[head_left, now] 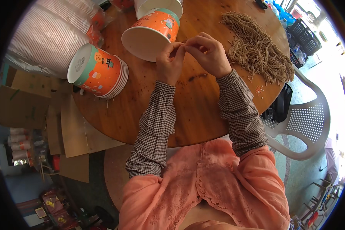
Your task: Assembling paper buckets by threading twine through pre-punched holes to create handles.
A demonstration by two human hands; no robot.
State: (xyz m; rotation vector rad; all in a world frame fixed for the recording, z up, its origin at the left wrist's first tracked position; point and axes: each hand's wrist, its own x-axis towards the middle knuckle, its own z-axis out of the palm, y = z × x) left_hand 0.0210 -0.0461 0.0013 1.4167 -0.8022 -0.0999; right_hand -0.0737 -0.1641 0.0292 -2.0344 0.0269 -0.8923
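Observation:
Above the round wooden table, my left hand and my right hand meet with fingertips pinched together. What they hold between them is too small to make out. Just beyond my left hand, an orange and green paper bucket lies tilted, its broad white end toward me. Another white paper bucket sits behind it. A nested stack of orange paper buckets lies on its side at the left. To the right of my right hand spreads a heap of tan cords.
Long plastic-wrapped stacks of buckets fill the far left. Cardboard boxes stand below them. A grey plastic chair with a black bag is at the right. Small pale bits lie near the table's right edge.

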